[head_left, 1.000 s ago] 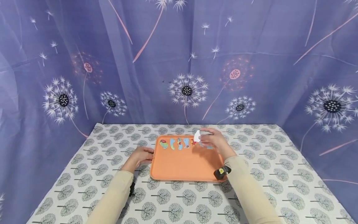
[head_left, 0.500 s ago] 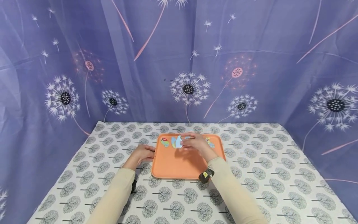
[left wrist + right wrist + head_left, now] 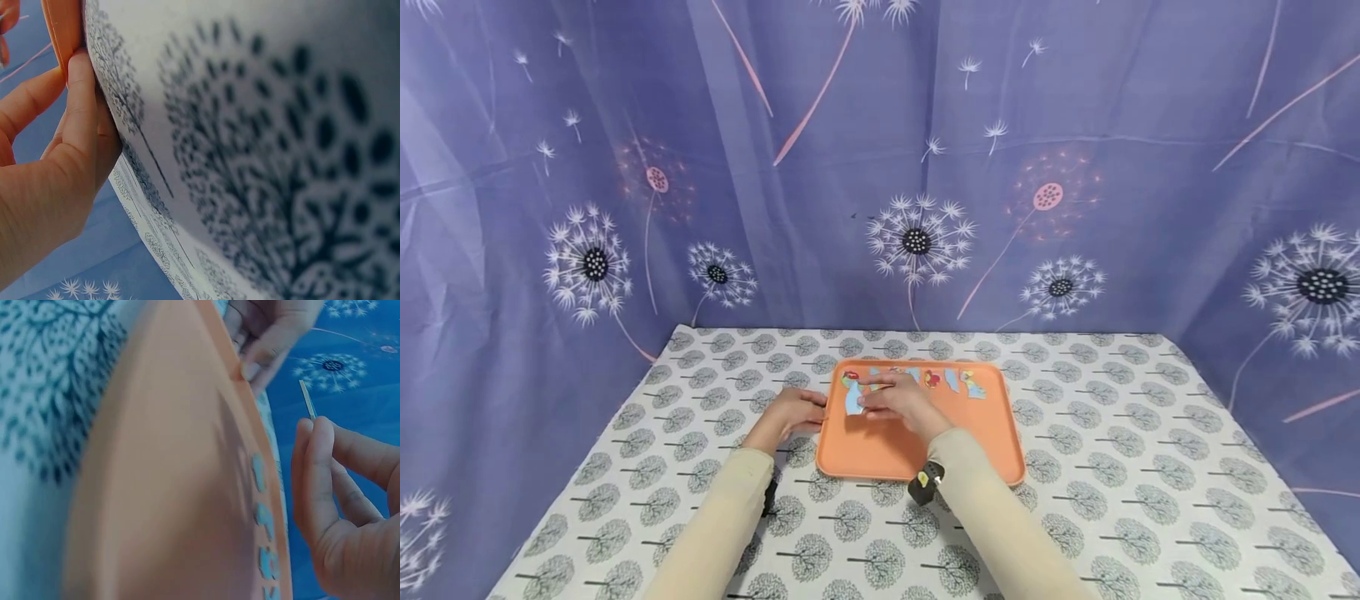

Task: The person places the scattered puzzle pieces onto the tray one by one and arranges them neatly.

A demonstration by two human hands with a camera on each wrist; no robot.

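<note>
My right hand [image 3: 897,400] pinches a thin light-blue puzzle piece [image 3: 853,398] above the left part of the orange tray [image 3: 880,454]. In the right wrist view the puzzle piece [image 3: 307,400] appears edge-on between thumb and fingertips, clear of the tray. At the tray's left side, my left hand [image 3: 792,412] holds the rim. Its thumb and finger [image 3: 80,94] meet at the tray's edge [image 3: 62,31] in the left wrist view. A red-and-green puzzle piece [image 3: 849,379] lies at the far left corner, partly behind the held piece.
Several more pieces line the tray's far edge, including a red one [image 3: 932,379], a blue one [image 3: 951,380] and a multicoloured one [image 3: 974,387] at right. A tree-patterned cloth [image 3: 1112,467] covers the table. Behind it hangs a purple dandelion curtain [image 3: 820,217].
My right hand has carried the puzzle piece leftward across the tray, from its right side to its left, and the piece now shows its blue face. The left hand stays at the rim.
</note>
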